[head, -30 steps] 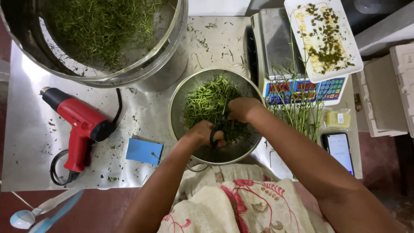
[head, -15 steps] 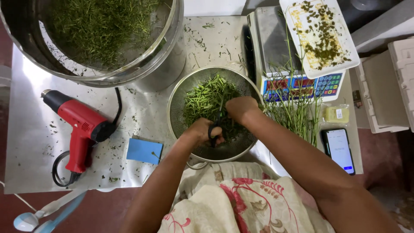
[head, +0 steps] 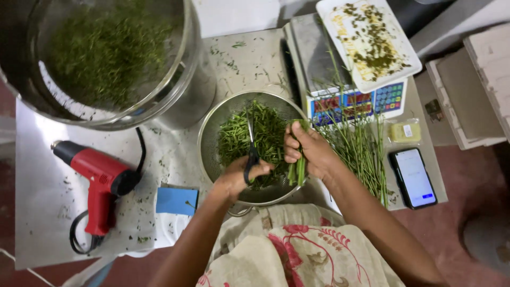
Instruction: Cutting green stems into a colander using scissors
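The left hand (head: 236, 179) is clenched through the black loops of a pair of slim steel scissors (head: 251, 149), whose blades point away from the body over a round perforated steel colander (head: 212, 125) heaped with short chopped green stalk pieces (head: 265, 133). The right hand (head: 311, 151) grips a small bundle of long green stems (head: 297, 171) at the colander's right rim, with the cut ends hanging down below the fingers; whether the blades touch the bundle cannot be told. Just right of that hand a loose pile of uncut thin green stalks (head: 361, 151) lies on the steel tabletop (head: 42, 207), partly over a grey digital scale with coloured keys (head: 356, 101), which carries a white rectangular tray smeared with green bits (head: 372, 37). A black smartphone with a lit screen (head: 414, 178) lies near the stalks. To the left are a red heat gun with a black cord (head: 98, 183), a blue square card (head: 177, 201) and a large steel pot of finely chopped greens (head: 106, 53).
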